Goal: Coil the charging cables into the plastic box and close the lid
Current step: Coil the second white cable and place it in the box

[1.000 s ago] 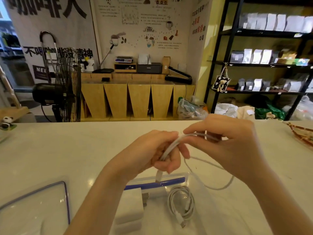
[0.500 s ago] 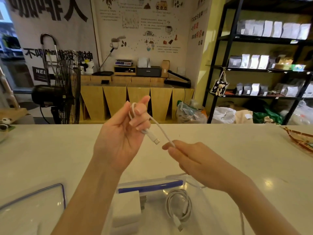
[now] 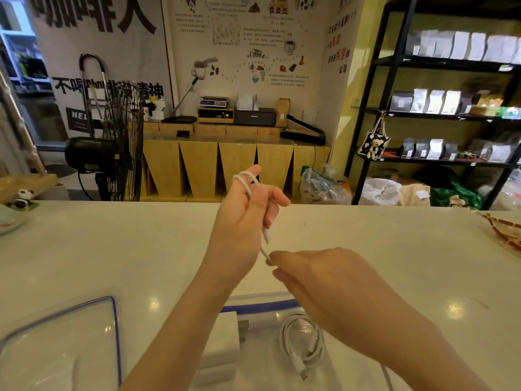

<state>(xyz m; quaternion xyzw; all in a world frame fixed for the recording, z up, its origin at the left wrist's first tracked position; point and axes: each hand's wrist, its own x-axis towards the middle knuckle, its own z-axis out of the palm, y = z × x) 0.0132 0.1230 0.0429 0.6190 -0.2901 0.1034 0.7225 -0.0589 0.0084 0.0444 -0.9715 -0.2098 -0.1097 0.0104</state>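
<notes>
My left hand is raised above the white counter, with a white charging cable looped twice round its fingers and the plug end hanging by the palm. My right hand pinches the same cable just below, at the fingertips. The rest of that cable trails down past my right wrist. The clear plastic box with a blue rim stands near the front edge, holding a coiled white cable and a white charger brick. Its clear lid lies flat to the left.
A small panda figure and a pale dish sit at the counter's far left. A woven tray pokes in at the right edge. Beyond the counter stand a black fan and shelves.
My left hand has turned and another loop of cable lies round its fingers. My right hand has moved closer under it, sliding along the cable.
</notes>
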